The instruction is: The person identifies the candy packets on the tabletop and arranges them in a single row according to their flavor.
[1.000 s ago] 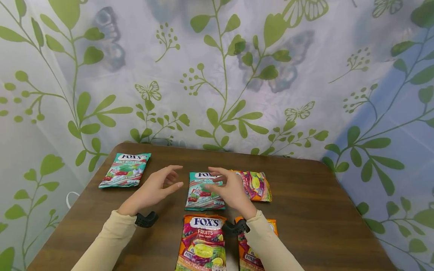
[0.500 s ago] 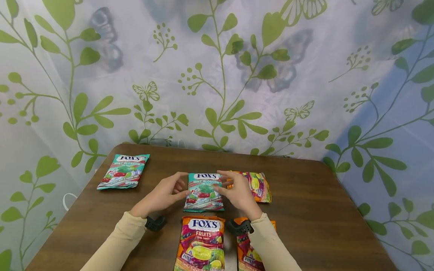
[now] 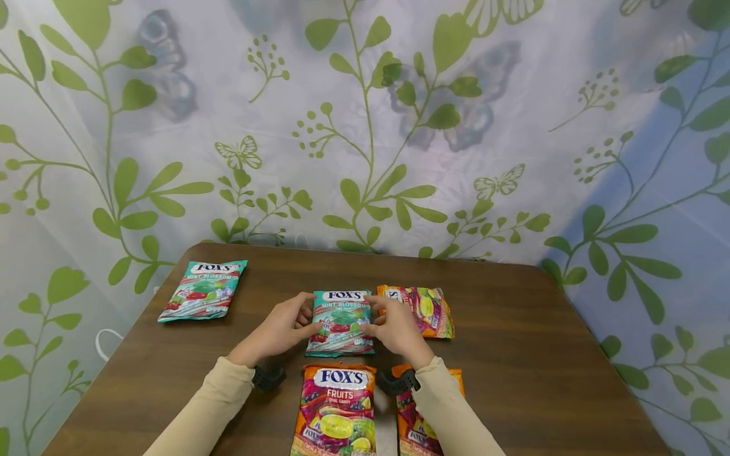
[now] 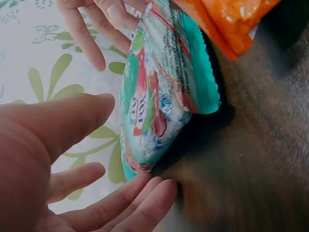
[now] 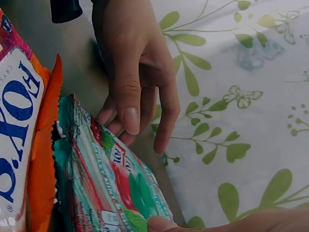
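Note:
A teal bag of Fox's Mint Blossom candy (image 3: 342,324) lies mid-table, face up, between both hands. My left hand (image 3: 283,326) is at its left edge; in the left wrist view the fingertips (image 4: 159,191) are right at the bag's side, with the thumb apart above it. From the right, my right hand (image 3: 400,326) flanks the bag. Its thumb (image 5: 161,224) overlaps the bag's face in the right wrist view, and most of that hand is out of that frame. Neither hand is closed around the bag.
Another Mint Blossom bag (image 3: 205,291) lies at the back left. An orange Fox's Fruits bag (image 3: 336,411) is in front, a second Fruits bag (image 3: 416,421) partly under the right forearm, a third Fruits bag (image 3: 430,311) behind the right hand. A patterned curtain (image 3: 365,126) stands behind the brown table (image 3: 513,354).
My left hand has moved right, up to the bag's left edge. My right hand has shifted slightly down and right, to the bag's right side. The bags stay in their places on the table.

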Demonstrator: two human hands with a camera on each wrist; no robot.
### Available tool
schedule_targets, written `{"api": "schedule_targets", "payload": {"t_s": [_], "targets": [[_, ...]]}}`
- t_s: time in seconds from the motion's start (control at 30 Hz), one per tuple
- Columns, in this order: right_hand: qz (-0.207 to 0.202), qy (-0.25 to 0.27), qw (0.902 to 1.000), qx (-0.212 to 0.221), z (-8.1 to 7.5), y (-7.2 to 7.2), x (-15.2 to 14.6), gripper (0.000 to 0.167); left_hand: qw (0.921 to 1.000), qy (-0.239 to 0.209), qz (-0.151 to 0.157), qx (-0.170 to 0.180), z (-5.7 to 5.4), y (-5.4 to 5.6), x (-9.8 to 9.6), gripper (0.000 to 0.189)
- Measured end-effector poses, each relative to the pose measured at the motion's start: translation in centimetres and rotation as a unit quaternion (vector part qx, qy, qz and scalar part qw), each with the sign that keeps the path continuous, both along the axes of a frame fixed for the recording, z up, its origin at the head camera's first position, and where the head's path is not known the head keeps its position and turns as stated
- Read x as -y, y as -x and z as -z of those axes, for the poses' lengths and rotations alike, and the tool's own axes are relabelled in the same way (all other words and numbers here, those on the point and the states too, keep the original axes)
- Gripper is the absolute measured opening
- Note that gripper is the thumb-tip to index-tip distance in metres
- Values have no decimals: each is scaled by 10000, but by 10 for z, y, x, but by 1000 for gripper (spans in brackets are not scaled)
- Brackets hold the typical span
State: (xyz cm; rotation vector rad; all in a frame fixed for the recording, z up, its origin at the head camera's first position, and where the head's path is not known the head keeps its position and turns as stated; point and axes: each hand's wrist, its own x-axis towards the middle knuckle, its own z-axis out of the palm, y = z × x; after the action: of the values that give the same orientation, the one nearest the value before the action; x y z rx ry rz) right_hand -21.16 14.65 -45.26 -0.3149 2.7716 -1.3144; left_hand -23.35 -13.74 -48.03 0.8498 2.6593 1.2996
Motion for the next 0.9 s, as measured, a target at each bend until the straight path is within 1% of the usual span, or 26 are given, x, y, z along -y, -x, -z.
{"api": "schedule_targets", "payload": {"t_s": [0.07,0.17,0.2,0.4,0.57,0.8,0.9], "targets": [[-16,-18,10000,80,3,-1,0,59,9999,-61,52,-78,2,0,0,60],[-53,41,9999,151,6,-1,0,60,9999,-45,12,-98,5,0,-1,58],[-56,73,9998,169,7,-1,0,60,9999,28,-107,12,1,-2,-4,58],[-71,131,9996,232,8,2,1,58,9991,188,-364,103,1,-3,-9,53],[-48,142,9995,280,9,4,2,57,9987,89,-469,190,1,-4,-12,50],[8,218,9987,451,12,5,3,57,9981,27,-544,273,8,-5,-14,50],[23,248,9984,499,13,7,3,57,9981,-37,-554,256,9,-4,-15,51]]}}
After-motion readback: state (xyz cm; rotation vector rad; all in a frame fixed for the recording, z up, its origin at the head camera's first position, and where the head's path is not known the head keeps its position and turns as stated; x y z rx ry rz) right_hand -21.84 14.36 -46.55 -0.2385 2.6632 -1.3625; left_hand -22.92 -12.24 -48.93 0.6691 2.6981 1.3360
